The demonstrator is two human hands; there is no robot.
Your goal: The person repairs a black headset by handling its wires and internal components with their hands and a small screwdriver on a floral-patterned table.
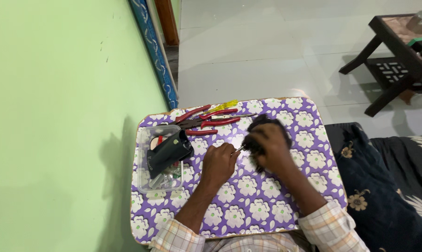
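While both grips (219,164) clasp tool (239,149) and dark object (262,126), black pouch (166,151) in clear plastic box (143,135)

both hands (246,154) clenched, close together

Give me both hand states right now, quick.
Left hand: closed on a thin metal tool, its tip toward the dark object.
Right hand: closed around a dark round object over the purple floral table.

The right hand (269,144) hides most of a blurred dark object (260,122), its kind unclear
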